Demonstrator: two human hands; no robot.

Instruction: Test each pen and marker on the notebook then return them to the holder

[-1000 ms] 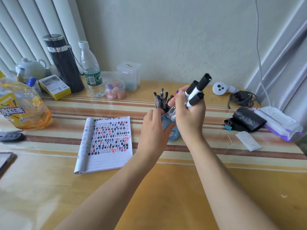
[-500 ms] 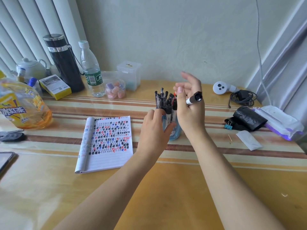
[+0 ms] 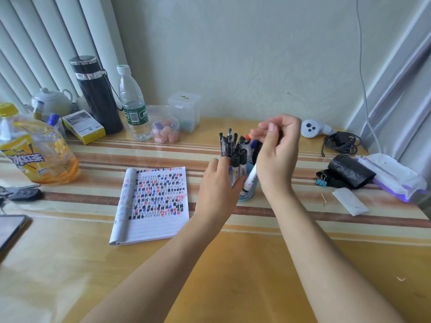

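A blue holder (image 3: 249, 194) packed with black pens and markers (image 3: 233, 145) stands at the table's middle. My left hand (image 3: 218, 183) wraps around the holder's left side. My right hand (image 3: 277, 155) is just right of the holder, fingers curled around a white marker (image 3: 250, 178) that slants down in front of the holder. An open lined notebook (image 3: 154, 203), its upper page full of black, red and blue scribbles, lies to the left of my left hand.
A yellow drink bottle (image 3: 35, 150), keys (image 3: 23, 194) and a phone (image 3: 11, 229) are at the left. A black flask (image 3: 98, 96), water bottle (image 3: 134, 106) and plastic boxes (image 3: 184, 110) line the back. A charger cable (image 3: 341, 143), black roll (image 3: 349, 171) and wipes (image 3: 394, 178) lie right.
My right hand held three markers above the holder; two went into it. The hand then rose slightly and curled around the one remaining marker, now slanting downward. My left hand stayed on the holder.
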